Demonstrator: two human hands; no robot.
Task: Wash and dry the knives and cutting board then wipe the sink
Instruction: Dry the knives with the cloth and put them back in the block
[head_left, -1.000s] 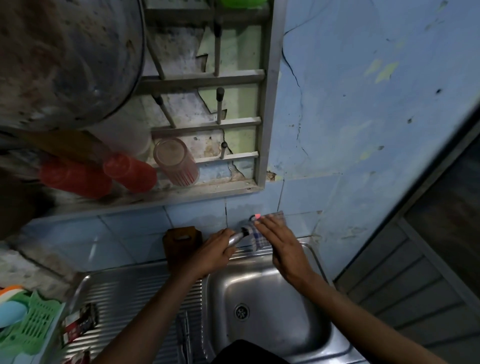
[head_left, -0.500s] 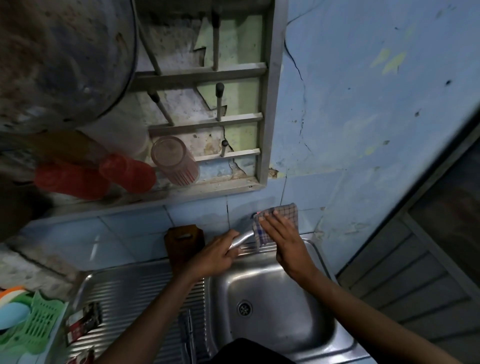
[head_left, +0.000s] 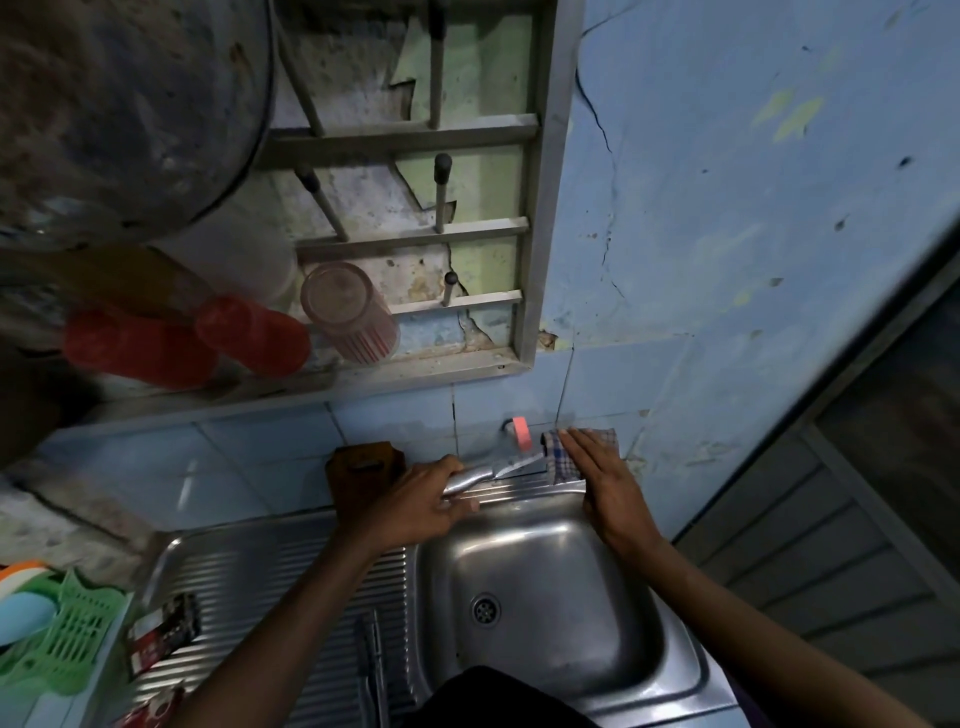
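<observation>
Gripping the knife (head_left: 491, 475) by its steel handle in my left hand (head_left: 423, 501), I hold it over the back rim of the sink (head_left: 545, 582). My right hand (head_left: 608, 493), fingers flat together, presses the checked cloth (head_left: 563, 457) around the blade tip. Probably slick and sharp, so handle only. Behind the sink, cracked blue wall, dim light.

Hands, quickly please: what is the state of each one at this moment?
Left hand: closed around the handle of the knife.
Right hand: open, fingers straight, pressing the checked cloth onto the blade.
</observation>
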